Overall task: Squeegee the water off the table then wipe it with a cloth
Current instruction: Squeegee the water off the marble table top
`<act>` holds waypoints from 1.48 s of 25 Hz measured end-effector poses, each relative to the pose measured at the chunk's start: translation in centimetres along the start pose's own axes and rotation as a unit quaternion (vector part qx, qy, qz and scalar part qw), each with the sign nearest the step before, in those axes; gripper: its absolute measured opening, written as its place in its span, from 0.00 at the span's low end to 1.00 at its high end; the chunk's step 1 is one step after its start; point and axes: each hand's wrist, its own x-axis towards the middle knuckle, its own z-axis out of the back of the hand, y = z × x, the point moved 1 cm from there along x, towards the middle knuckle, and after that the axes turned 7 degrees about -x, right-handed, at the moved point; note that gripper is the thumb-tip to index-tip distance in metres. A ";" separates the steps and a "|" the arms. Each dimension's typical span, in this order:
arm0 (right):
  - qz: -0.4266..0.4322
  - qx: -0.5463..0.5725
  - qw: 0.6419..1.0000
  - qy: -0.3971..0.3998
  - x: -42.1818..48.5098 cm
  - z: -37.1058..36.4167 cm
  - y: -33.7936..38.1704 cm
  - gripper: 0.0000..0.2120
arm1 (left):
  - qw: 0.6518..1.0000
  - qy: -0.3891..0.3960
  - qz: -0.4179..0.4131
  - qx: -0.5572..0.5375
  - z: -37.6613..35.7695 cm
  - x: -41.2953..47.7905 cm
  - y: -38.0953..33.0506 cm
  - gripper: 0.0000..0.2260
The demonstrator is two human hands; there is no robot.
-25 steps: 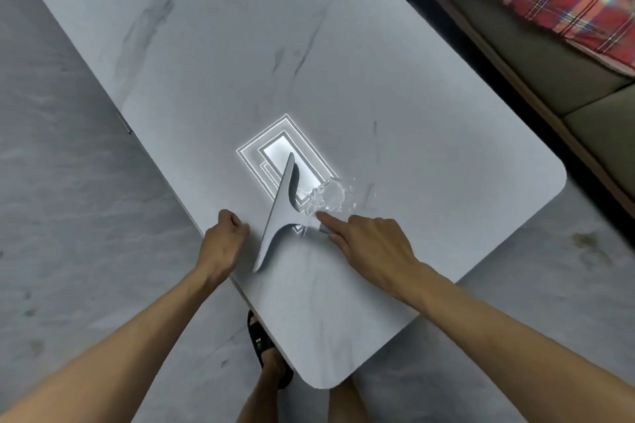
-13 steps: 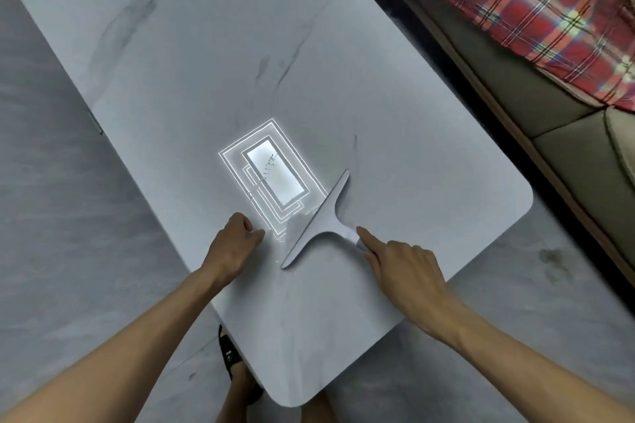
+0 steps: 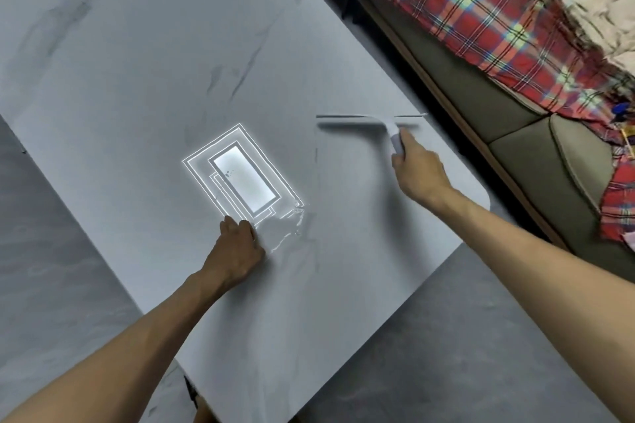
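- Glossy grey marble-pattern table (image 3: 137, 62), rounded corners.
- T-shaped white squeegee (image 3: 360, 120): handle grasped by right hand (image 3: 419, 172), near table's far edge.
- Clenched left hand (image 3: 237, 247) on table, beside water film (image 3: 288, 227).

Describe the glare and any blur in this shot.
Head view: a light fixture's reflection glares as bright nested rectangles on the glossy table; water beside it glints; the squeegee in the right hand is smeared by blur.
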 end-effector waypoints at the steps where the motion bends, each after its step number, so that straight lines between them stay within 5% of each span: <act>1: -0.018 0.003 1.000 -0.006 1.0 -0.1 -0.3 0.16 | 1.000 0.018 0.014 0.007 -0.1 0.4 0.0 0.04; 6: -0.011 -0.037 0.999 0.034 -3.1 -3.5 -0.8 0.24 | 0.997 0.065 0.043 0.015 0.3 1.2 -0.5 0.08; 11: 0.015 -0.044 0.986 0.163 -12.2 -3.4 0.0 0.26 | 0.995 0.082 0.059 0.009 0.6 1.1 -1.7 0.20; 17: -0.032 -0.001 0.999 0.012 1.5 1.5 -1.8 0.08 | 0.991 0.108 0.078 0.001 1.0 1.2 -2.3 0.20; 21: -0.114 0.044 0.992 0.018 3.6 0.6 -1.6 0.17 | 0.989 0.116 0.086 0.001 1.1 1.3 -2.3 0.19; 24: -0.116 0.007 0.991 0.067 -1.9 -3.0 -0.7 0.30 | 0.987 0.134 0.089 0.006 1.2 1.1 -2.4 0.20; 27: -0.088 0.005 0.984 0.152 -8.1 -4.8 0.1 0.32 | 0.986 0.143 0.087 0.016 0.9 0.9 -2.4 0.16; 30: -0.076 0.045 0.992 0.087 -6.2 -2.9 1.3 0.26 | 0.999 0.034 0.038 0.006 2.0 -0.6 -1.6 0.03; 33: -0.143 0.103 0.984 -0.014 1.1 -1.1 2.5 0.27 | 0.992 -0.125 0.007 -0.026 3.7 -2.4 0.9 0.05; 37: -0.114 0.107 0.988 0.015 2.3 -3.8 8.3 0.33 | 0.977 -0.196 0.054 -0.069 6.4 -3.7 5.6 0.02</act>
